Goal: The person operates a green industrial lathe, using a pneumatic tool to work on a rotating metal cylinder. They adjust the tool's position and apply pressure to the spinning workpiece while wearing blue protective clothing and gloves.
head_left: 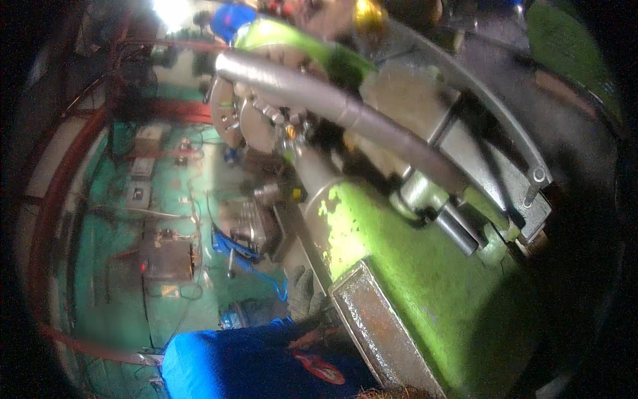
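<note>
Rust coats the floor of the shallow tray [380,319] in your head view, set against the green housing [405,286] at lower centre, just right of the gloved hand [304,299]. You cannot tell from here whether that hand is yours, or which side it belongs to. Its fingers look loosely extended, with nothing visible in them; whether its hidden side grips or touches anything, you cannot tell. Below it lies smooth blue cloth [222,362].

Expect the tray to be stiff and heavy, probably metal and perhaps fixed. If you take hold of it, its long raised rim should offer the surest grip; the bright, wet-looking glints along it suggest a slick edge, and the rust would feel gritty.

Above, the long round pipe [332,106] slants across your view, satin grey and slightly bowed by the lens. Judge it rigid, weighty and smooth enough to slide in your palm; midway along would balance best. Near its lower end sits a short, dark cylindrical rod [458,229].

The housing's paint is glossy, chipped ragged along its left edge. Beyond, a flat round disc [227,120] has a machined look, while the thin blue cable [269,272] curls limply.
</note>
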